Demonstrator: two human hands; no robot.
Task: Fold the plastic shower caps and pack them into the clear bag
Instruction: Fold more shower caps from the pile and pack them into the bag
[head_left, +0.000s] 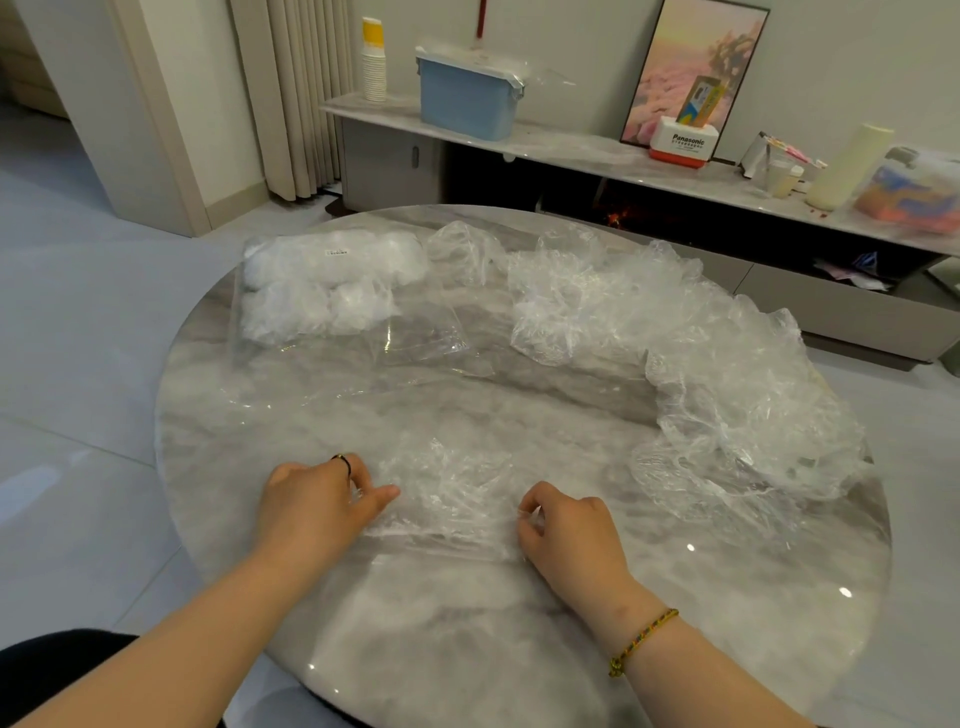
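"Well, what goes wrong from here, do you think?"

"The film, I'd say; that shower cap (452, 493) is thin and slick, and the table (467, 639) under it is glossy stone; if one side is pulled harder than the other, it will likely slide or bunch instead of creasing flat. A puffy fold won't sit well in the clear bag (332, 291) at the far left, which already holds a good wad of white folded ones. The loose pile (691, 358) on the right lies near, too; a careless sweep could drag a neighbour along."

"And the hands?"

"The left hand (311, 501) grips the cap's left edge; fingers curled close, thumb stretched out along the film, barely a gap. The right hand (569, 527) pinches the right edge — fingertips drawn tight to the thumb, nothing else in it. The cap lies crumpled on the table between them, just in front of the person, well apart from the bag."
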